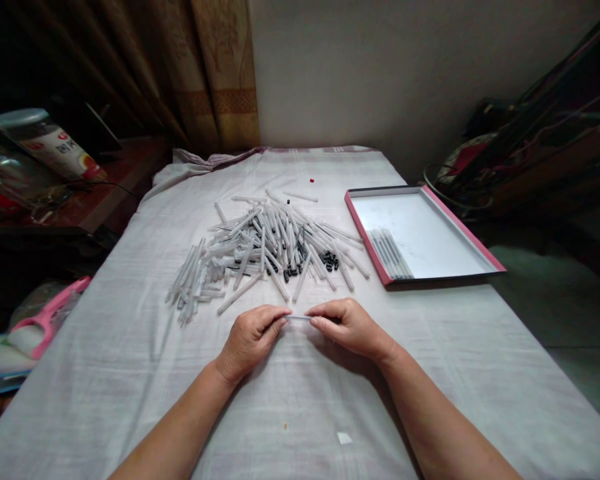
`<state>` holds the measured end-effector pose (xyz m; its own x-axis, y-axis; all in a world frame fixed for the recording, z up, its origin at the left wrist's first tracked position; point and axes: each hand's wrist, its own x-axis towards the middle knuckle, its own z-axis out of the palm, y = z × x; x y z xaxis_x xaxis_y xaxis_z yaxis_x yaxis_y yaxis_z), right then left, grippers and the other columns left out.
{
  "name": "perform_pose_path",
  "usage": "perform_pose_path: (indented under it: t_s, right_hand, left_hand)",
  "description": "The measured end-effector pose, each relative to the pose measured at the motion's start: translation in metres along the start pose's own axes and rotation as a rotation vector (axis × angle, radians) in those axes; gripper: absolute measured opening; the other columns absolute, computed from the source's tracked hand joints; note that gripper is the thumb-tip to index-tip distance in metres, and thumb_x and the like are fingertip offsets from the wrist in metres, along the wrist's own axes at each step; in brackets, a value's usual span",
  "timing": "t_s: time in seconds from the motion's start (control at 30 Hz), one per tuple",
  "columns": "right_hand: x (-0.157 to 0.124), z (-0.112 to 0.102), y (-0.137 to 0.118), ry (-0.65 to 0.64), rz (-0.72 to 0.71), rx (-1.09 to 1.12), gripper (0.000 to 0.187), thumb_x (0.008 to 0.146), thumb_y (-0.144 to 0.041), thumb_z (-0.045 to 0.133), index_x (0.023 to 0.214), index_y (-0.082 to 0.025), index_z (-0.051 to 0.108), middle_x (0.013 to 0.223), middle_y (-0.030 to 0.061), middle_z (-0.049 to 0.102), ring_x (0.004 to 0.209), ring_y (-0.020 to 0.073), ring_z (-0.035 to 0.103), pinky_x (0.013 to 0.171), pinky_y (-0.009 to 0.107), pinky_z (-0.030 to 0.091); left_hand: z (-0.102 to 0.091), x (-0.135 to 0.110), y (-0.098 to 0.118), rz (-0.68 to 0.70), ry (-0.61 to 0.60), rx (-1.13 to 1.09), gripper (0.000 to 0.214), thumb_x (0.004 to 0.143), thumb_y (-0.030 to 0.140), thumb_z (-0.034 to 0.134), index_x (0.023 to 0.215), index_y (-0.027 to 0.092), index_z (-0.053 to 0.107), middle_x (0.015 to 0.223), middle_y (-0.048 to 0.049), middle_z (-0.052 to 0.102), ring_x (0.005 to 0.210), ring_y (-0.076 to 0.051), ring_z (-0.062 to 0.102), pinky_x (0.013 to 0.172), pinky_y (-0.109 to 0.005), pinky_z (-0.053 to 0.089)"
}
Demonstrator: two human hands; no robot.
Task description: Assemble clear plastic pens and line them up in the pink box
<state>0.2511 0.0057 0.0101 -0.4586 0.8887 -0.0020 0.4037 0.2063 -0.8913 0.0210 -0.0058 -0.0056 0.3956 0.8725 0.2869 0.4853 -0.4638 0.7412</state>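
Note:
Between my two hands a thin, pale pen (299,318) lies level, just above the cloth in front of the pile. My left hand (254,337) pinches its left end with thumb and fingers, while my right hand (351,328) pinches the right end. Both pen ends are hidden by the fingers. Beyond my hands spreads a loose pile of clear pen barrels (263,250), with thin dark refills mixed in. Small black pen caps (331,260) are clustered at the pile's right front.
A shallow pink-edged box lid (450,233) holds a row of several pens (391,253) at its left. One red piece (312,180) lies at the back of the cloth-covered table (180,387). A white scrap (345,438) lies near me. Jar (55,143) and pink-handled item (50,317) stand left.

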Motion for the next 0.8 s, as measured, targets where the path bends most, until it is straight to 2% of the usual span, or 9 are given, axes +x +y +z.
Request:
perform_pose_path:
  t_s: [0.13, 0.23, 0.3, 0.4, 0.47, 0.5, 0.6, 0.7, 0.8]
  right_hand:
    - [-0.001, -0.006, -0.002, 0.051, -0.017, -0.071, 0.022, 0.085, -0.026, 0.056, 0.09, -0.018, 0.077, 0.079, 0.0039, 0.076, 0.07, 0.0172, 0.069, 0.067, 0.026, 0.051]
    - [-0.004, -0.027, 0.001, 0.309, -0.02, -0.08, 0.023, 0.083, -0.032, 0.058, 0.09, -0.018, 0.075, 0.082, 0.0062, 0.076, 0.072, 0.0189, 0.068, 0.068, 0.029, 0.052]
    - [-0.007, -0.054, 0.009, 0.581, 0.032, -0.077, 0.027, 0.081, -0.039, 0.061, 0.09, -0.017, 0.073, 0.083, 0.008, 0.075, 0.072, 0.0203, 0.068, 0.067, 0.031, 0.053]
    - [-0.012, -0.107, 0.027, 0.931, 0.174, -0.143, 0.034, 0.078, -0.044, 0.062, 0.097, -0.017, 0.072, 0.086, 0.009, 0.074, 0.073, 0.0211, 0.067, 0.068, 0.032, 0.052]
    - [-0.013, -0.141, 0.042, 1.014, 0.303, -0.29, 0.035, 0.077, -0.041, 0.06, 0.097, -0.016, 0.073, 0.084, 0.0098, 0.074, 0.076, 0.0227, 0.067, 0.07, 0.033, 0.051]
    - [-0.012, -0.155, 0.05, 1.012, 0.402, -0.395, 0.033, 0.076, -0.039, 0.059, 0.094, -0.016, 0.074, 0.081, 0.01, 0.074, 0.075, 0.024, 0.067, 0.069, 0.034, 0.05]
    - [-0.007, -0.179, 0.07, 0.854, 0.655, -0.655, 0.028, 0.073, -0.034, 0.06, 0.087, -0.017, 0.077, 0.082, 0.0118, 0.075, 0.075, 0.0268, 0.067, 0.064, 0.034, 0.047]
    - [0.0, -0.18, 0.078, 0.668, 0.798, -0.745, 0.032, 0.076, -0.034, 0.057, 0.093, -0.018, 0.079, 0.089, 0.0122, 0.076, 0.077, 0.0266, 0.068, 0.06, 0.032, 0.044]
    - [0.005, -0.172, 0.073, 0.536, 0.878, -0.774, 0.037, 0.08, -0.037, 0.053, 0.104, -0.021, 0.077, 0.097, 0.0107, 0.076, 0.083, 0.0267, 0.069, 0.06, 0.03, 0.043]
  left_hand:
    - [0.001, 0.001, -0.003, -0.096, 0.032, -0.081, 0.028, 0.091, 0.026, 0.056, 0.117, 0.022, 0.065, 0.1, -0.0067, 0.073, 0.086, -0.017, 0.069, 0.081, -0.029, 0.056]
    - [0.0, 0.003, -0.008, -0.212, 0.1, -0.234, 0.044, 0.091, 0.031, 0.056, 0.134, 0.022, 0.05, 0.112, -0.009, 0.068, 0.085, -0.015, 0.068, 0.077, -0.028, 0.056]
    - [-0.001, 0.004, -0.011, -0.261, 0.125, -0.319, 0.046, 0.092, 0.033, 0.055, 0.135, 0.022, 0.047, 0.115, -0.0101, 0.066, 0.088, -0.015, 0.068, 0.075, -0.028, 0.056]
    - [-0.001, 0.004, -0.014, -0.28, 0.11, -0.331, 0.042, 0.091, 0.033, 0.055, 0.131, 0.021, 0.052, 0.108, -0.0092, 0.068, 0.089, -0.016, 0.068, 0.077, -0.029, 0.056]
    - [0.0, 0.004, -0.014, -0.252, 0.093, -0.273, 0.038, 0.09, 0.03, 0.057, 0.127, 0.021, 0.056, 0.103, -0.0081, 0.07, 0.09, -0.017, 0.068, 0.081, -0.03, 0.056]
    - [0.0, 0.003, -0.013, -0.233, 0.083, -0.237, 0.036, 0.09, 0.029, 0.057, 0.125, 0.02, 0.058, 0.102, -0.0077, 0.071, 0.09, -0.017, 0.068, 0.083, -0.031, 0.055]
    - [0.0, 0.003, -0.012, -0.191, 0.067, -0.162, 0.031, 0.09, 0.027, 0.056, 0.12, 0.02, 0.062, 0.1, -0.0068, 0.072, 0.088, -0.017, 0.069, 0.084, -0.031, 0.055]
    - [-0.001, 0.003, -0.009, -0.166, 0.077, -0.119, 0.03, 0.089, 0.026, 0.056, 0.117, 0.02, 0.064, 0.098, -0.006, 0.073, 0.088, -0.017, 0.069, 0.082, -0.03, 0.056]
    - [-0.003, 0.004, -0.006, -0.132, 0.071, -0.061, 0.027, 0.09, 0.025, 0.053, 0.113, 0.02, 0.067, 0.097, -0.0051, 0.074, 0.089, -0.018, 0.069, 0.083, -0.03, 0.055]
